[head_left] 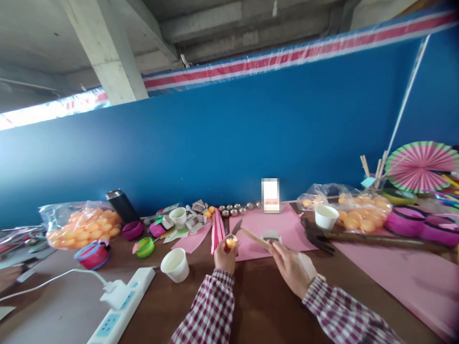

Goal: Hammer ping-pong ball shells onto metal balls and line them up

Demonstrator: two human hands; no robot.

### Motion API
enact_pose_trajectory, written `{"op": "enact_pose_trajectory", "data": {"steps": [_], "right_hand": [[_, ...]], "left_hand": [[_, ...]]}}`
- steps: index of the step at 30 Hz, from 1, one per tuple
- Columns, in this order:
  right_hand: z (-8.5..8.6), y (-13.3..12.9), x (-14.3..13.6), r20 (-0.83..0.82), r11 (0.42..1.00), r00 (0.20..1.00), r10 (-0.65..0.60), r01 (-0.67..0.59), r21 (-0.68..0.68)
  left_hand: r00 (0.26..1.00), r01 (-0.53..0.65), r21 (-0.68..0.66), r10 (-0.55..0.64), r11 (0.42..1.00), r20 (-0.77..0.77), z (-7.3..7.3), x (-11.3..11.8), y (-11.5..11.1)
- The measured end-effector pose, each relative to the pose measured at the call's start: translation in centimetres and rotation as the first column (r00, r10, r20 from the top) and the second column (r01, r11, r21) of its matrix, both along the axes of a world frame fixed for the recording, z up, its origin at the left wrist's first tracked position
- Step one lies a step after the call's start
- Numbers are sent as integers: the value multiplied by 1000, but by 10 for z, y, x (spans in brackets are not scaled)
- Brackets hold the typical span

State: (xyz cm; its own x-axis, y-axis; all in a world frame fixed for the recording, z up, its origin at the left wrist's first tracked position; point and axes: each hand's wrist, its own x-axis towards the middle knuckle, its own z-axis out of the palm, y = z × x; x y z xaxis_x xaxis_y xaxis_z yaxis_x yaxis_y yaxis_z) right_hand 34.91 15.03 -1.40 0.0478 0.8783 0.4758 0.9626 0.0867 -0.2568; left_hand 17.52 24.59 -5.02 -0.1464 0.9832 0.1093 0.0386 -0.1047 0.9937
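Note:
My left hand (225, 257) is closed around a small orange ball (231, 241) with dark marks on it, probably a table-tennis ball. A dark, pointed blade-like piece (237, 227) shows just beyond the ball; whether the hand holds it, I cannot tell. My right hand (292, 267) grips a light wooden stick (256, 238), whose far end slants toward the ball without clearly touching it. Beneath and beyond both hands lies a pink sheet of paper (247, 246). A small grey-and-white object (271, 235) rests on that sheet, near the right fingertips.
A white paper cup (175, 265) and a power strip (120, 306) stand left. Bags of orange balls (86, 224) flank the table. A hammer (380, 239) lies right; several silver balls (234, 210) line the back. Another person's hand (10, 277) shows far left.

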Motion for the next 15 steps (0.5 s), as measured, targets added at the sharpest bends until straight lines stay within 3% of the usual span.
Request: {"op": "enact_pose_trajectory", "data": {"steps": [4, 9, 15], "right_hand": [[0, 0, -1, 16, 1000, 1000, 20, -20, -13], [2, -1, -1, -1, 1000, 1000, -7, 7, -5], [3, -1, -1, 2, 1000, 1000, 4, -4, -20]], "left_hand": [[998, 39, 5, -39, 999, 52, -1, 0, 0], [1000, -23, 49, 23, 999, -4, -2, -1, 0], [998, -11, 98, 16, 995, -55, -3, -2, 2]]}}
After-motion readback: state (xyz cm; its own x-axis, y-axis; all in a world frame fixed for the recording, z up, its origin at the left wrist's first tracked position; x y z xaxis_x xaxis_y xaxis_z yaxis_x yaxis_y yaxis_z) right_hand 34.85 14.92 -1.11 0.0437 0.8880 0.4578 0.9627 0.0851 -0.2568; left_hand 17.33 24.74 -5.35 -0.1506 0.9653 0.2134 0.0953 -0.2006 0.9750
